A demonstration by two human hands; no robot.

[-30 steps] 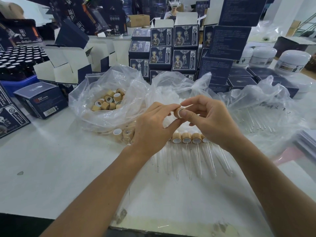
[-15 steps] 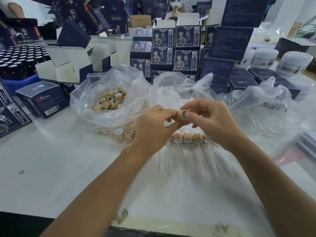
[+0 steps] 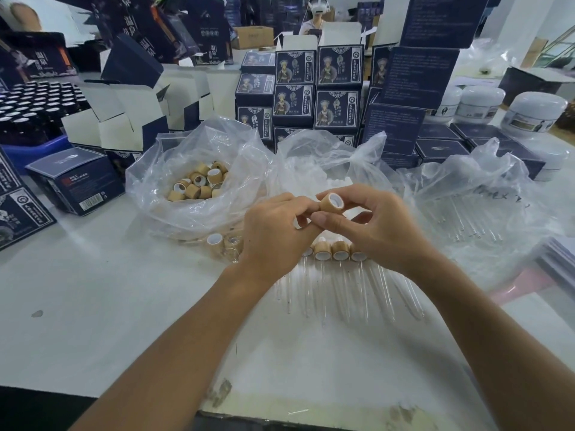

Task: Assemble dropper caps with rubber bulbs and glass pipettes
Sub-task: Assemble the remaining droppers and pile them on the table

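Bamboo-coloured cap [image 3: 331,202], frame centre, is pinched by my right hand [image 3: 373,225]; my left hand [image 3: 273,228] fingertips grip its near end.

Tan dropper cap [image 3: 331,202], white-lined opening up-right, pinched between both hands above table.

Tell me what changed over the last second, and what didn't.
The bamboo cap was turned in the fingertips: a second ago its white-lined opening faced the camera, now it faces up and to the right. Both hands kept their grip, the left hand pinching from the left, the right hand from the right. The finished droppers on the table and the bag of caps lie unchanged.
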